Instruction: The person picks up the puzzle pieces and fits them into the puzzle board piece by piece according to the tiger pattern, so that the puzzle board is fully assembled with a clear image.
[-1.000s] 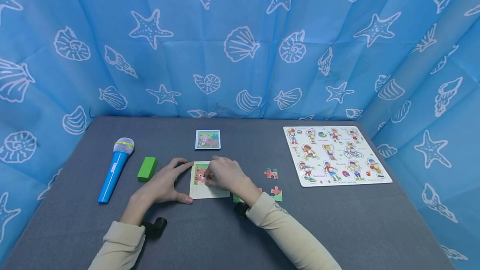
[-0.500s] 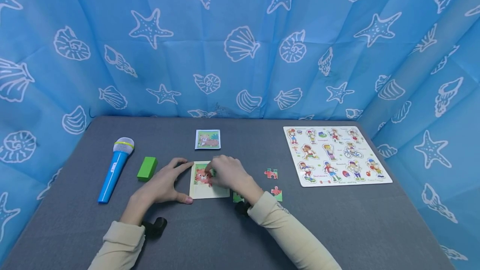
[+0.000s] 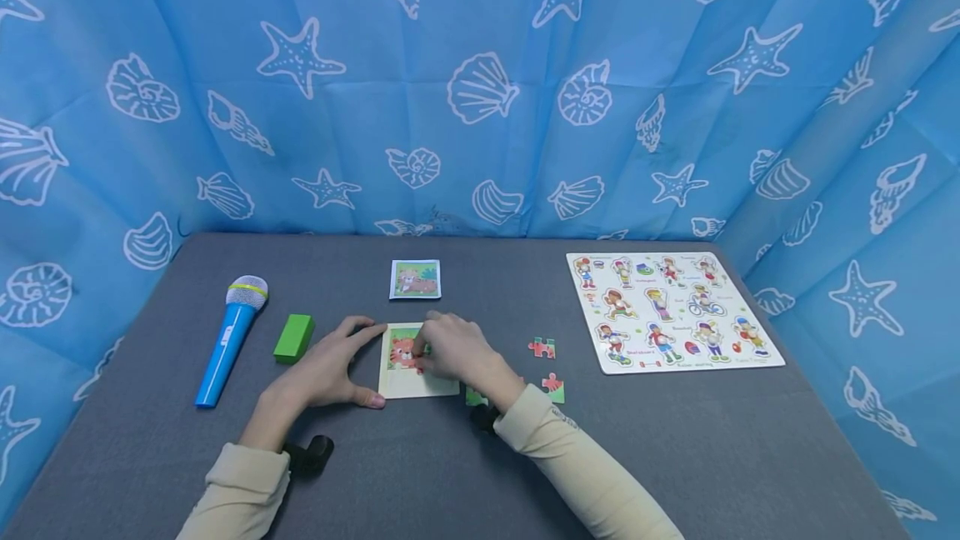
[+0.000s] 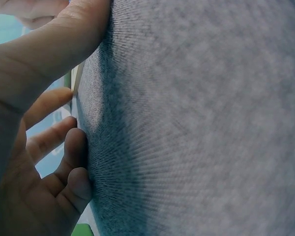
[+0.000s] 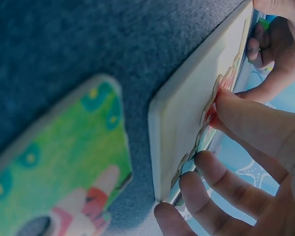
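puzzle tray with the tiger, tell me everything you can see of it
The puzzle tray is a small square board, cream-coloured and fairly thick, lying flat on the grey table. Its upper left part holds fitted pieces showing an orange tiger face on green; the lower strip is bare. The left hand braces its left edge between thumb and forefinger, and the right hand presses fingertips on a piece near the tiger.

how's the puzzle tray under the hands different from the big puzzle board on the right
The puzzle tray is small, partly filled with a tiger picture, and framed by the left hand while the right hand presses a piece in. The puzzle board is larger, shows many figures, and lies untouched. Both lie flat on the grey table.
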The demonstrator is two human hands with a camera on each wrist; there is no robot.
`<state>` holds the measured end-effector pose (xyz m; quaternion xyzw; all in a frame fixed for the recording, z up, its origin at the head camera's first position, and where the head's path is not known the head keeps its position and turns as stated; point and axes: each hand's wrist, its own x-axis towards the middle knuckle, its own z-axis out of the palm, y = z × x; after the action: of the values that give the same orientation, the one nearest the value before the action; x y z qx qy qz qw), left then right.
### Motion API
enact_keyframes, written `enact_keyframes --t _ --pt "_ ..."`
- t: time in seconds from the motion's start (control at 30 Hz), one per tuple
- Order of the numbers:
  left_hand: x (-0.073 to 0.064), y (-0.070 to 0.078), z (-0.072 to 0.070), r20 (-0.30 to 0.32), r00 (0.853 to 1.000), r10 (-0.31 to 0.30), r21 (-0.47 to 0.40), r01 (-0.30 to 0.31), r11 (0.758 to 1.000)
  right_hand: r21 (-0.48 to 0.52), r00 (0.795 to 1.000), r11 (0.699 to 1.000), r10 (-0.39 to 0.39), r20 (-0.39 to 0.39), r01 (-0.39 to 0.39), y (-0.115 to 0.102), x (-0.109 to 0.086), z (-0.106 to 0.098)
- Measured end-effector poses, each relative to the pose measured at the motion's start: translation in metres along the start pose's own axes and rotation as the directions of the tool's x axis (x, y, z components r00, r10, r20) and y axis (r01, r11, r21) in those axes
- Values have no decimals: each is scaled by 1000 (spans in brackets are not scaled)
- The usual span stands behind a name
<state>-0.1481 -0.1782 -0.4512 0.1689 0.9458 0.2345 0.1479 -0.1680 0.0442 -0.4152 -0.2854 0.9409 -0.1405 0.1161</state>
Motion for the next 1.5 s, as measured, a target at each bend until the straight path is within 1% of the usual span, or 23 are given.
enact_keyframes --t 0.2,0.37,0.47,0.57,0.67,0.77,0.93,1.07,1.2,1.37,1.5 --pt "0 0 1 -4 1000 -7 8 7 1000 -7 999 1000 -29 13 29 4 -2 -2" --pt "0 1 0 2 1000 -13 8 13 1000 -5 999 999 -35 34 35 15 -8 -7" --pt "0 2 0 4 1000 -18 7 18 1000 25 999 1000 -20 29 20 24 -14 -11" --pt "0 3 0 5 1000 -19 12 19 1000 40 1000 999 3 3 -4 35 -23 -17" --pt "0 3 1 5 1000 -25 13 25 1000 30 999 999 30 -35 -28 48 -32 -23" --pt "0 3 1 7 1000 -24 14 24 1000 9 997 998 63 -55 -63 61 -40 -27" --pt "0 3 1 9 1000 -27 14 27 1000 -38 991 991 123 -57 -125 85 -55 -33" --pt "1 2 0 12 1000 -28 17 28 999 -54 989 989 136 -57 -139 102 -66 -37" --pt "1 2 0 17 999 -34 17 33 999 -60 987 986 153 -40 -155 117 -74 -39" --pt "1 3 0 20 999 -38 17 38 999 -63 981 979 196 -8 -196 128 -82 -43" --pt "1 3 0 14 999 -37 21 37 999 -59 979 977 204 -5 -203 131 -86 -45"
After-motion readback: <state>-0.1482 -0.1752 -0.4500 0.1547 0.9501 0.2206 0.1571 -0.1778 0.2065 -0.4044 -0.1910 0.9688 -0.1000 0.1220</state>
